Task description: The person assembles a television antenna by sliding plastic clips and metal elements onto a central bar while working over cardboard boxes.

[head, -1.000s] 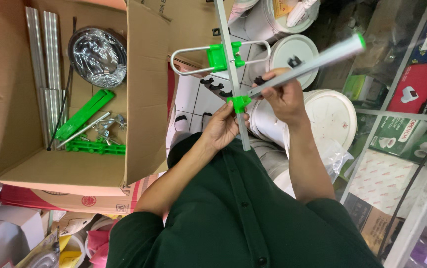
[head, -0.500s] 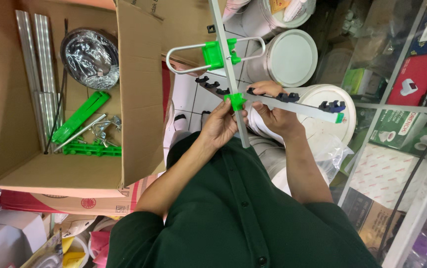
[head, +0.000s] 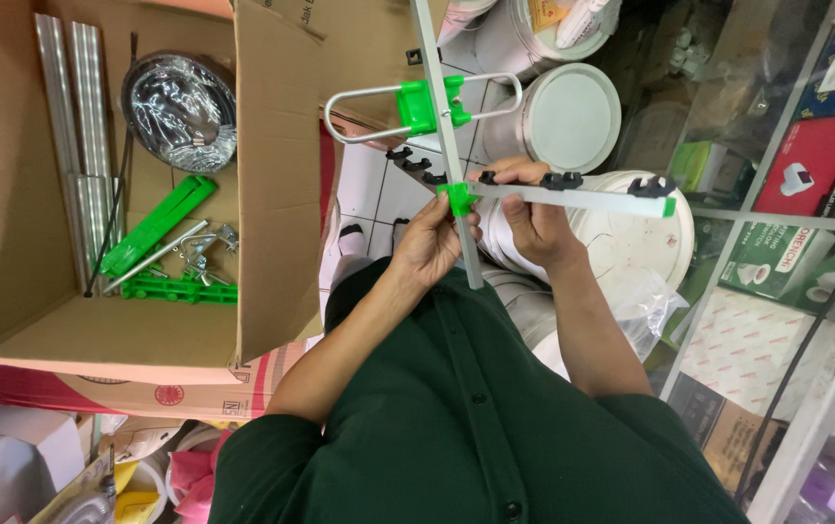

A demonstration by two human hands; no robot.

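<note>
centrally, near the top of the frame, the left hand (head: 429, 243) grips the long grey metal rod (head: 445, 136) just below its green clip (head: 457, 197). the right hand (head: 532, 215) clasps the grey cross bar (head: 582, 198), which runs rightwards from that clip and carries small black clips (head: 561, 180). higher on the rod sits a wire loop (head: 359, 92). at the left, an open cardboard box (head: 272, 175) holds metal tubes (head: 73, 136) and green plastic parts (head: 158, 225). white buckets (head: 569, 116) stand upper right.
</note>
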